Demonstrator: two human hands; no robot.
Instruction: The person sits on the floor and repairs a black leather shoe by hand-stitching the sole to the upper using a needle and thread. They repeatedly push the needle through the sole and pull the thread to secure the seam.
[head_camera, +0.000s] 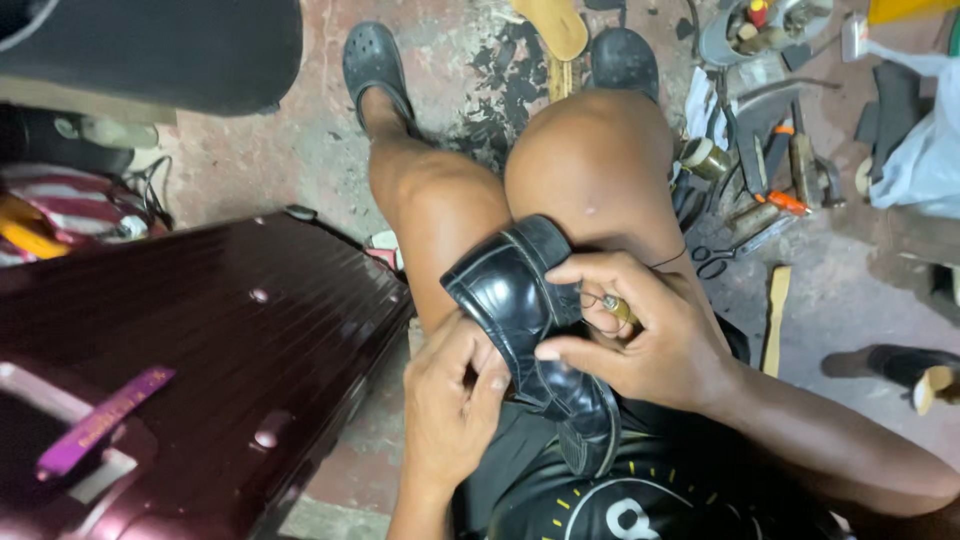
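Beside a dark red suitcase (200, 350) with a purple tag (105, 420), the left hand (450, 400) and right hand (640, 330) grip a black shoe (520, 310), scissors (725, 255) lying near.

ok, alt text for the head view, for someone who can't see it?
Seen from above, a seated person holds a black leather shoe on their lap, left hand gripping one side, right hand on top holding a small brass-handled tool. A maroon suitcase lies alongside; scattered tools cover the concrete floor.

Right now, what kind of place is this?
Probably a shoe repair workshop: both hands hold a black leather shoe on the lap, hand tools lie scattered on the floor, and a shoe sole lies nearby.
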